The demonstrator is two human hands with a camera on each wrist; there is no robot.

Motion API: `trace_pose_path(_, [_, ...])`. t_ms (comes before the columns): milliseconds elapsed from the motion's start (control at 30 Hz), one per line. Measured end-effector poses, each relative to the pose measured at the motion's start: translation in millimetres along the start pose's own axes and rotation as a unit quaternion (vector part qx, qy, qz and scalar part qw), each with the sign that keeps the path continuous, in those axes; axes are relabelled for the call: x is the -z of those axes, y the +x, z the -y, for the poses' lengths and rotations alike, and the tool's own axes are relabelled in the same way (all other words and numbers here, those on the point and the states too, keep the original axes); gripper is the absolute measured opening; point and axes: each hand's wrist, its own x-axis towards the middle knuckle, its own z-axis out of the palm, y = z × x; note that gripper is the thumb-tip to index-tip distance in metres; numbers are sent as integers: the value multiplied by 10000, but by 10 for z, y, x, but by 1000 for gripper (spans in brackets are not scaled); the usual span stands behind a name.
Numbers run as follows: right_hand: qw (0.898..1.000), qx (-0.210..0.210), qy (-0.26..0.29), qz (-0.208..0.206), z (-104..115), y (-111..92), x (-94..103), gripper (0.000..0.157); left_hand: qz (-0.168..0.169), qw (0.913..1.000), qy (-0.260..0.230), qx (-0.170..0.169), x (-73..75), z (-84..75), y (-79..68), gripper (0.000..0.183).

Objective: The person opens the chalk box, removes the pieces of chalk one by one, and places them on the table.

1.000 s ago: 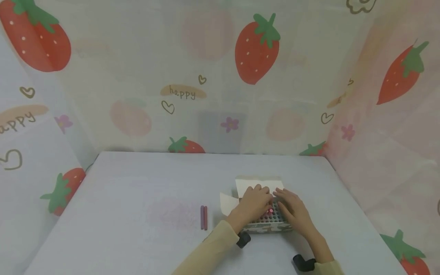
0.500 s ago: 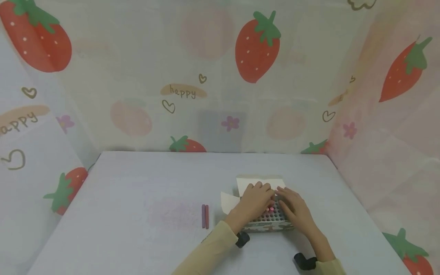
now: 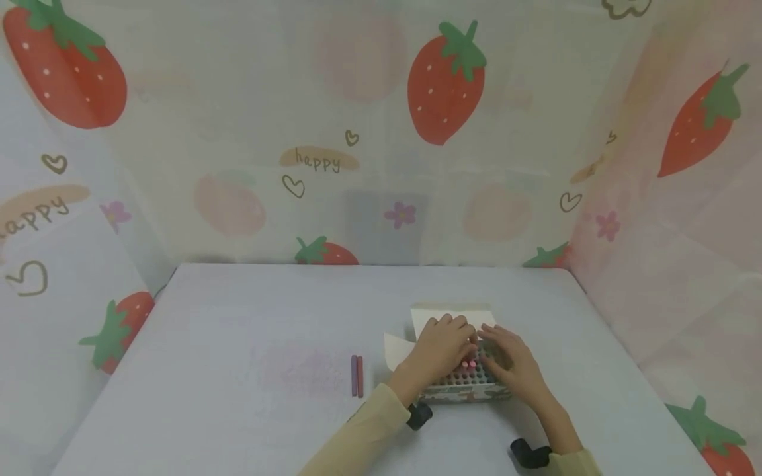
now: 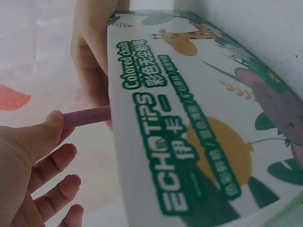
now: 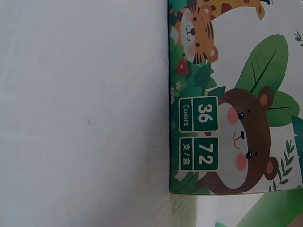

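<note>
A printed chalk box (image 3: 464, 395) stands on the table with its lid up and its holed tray showing. Its "Colored chalk" label (image 4: 156, 94) faces the left wrist view. Between thumb and finger my left hand (image 3: 442, 347) pinches a purplish-pink chalk stick (image 4: 87, 116), whose far end goes behind the box's edge. Two pink chalk ends (image 3: 468, 364) show in the tray beside that hand. My right hand (image 3: 516, 362) lies over the box's right side with fingers extended; its fingers (image 4: 92, 52) also appear in the left wrist view. The right wrist view shows only the box's animal print (image 5: 241, 137).
Two chalk sticks (image 3: 356, 376), one purple and one reddish, lie side by side on the white table (image 3: 238, 423) left of the box. The raised lid (image 3: 425, 318) and a side flap (image 3: 397, 350) stick out behind and left. Strawberry-printed cloth (image 3: 357, 132) encloses the table.
Both hands stay over the box with only slight finger movement. The whole head view has shifted a little to the right. The two loose chalk sticks lie as before.
</note>
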Motion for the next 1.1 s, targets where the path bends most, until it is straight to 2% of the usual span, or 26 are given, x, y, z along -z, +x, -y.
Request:
trace_pose_path(233, [10000, 52, -34, -32, 9, -2, -17, 48, -363, 9985, -379, 147, 69, 56, -33, 20])
trace_pose_path(567, [9999, 29, -83, -70, -9, 9, -33, 49, -1129, 9906, -770, 10, 250, 180, -107, 18])
trace_pose_path(833, [10000, -67, -43, -37, -2, 1, -32, 49, -1804, 9759, -1224, -100, 425, 342, -216, 17])
trace_pose_path(1100, [9999, -77, -80, -41, 3, 9, -33, 49, -2239, 9591, -1731, 81, 602, 547, -393, 14])
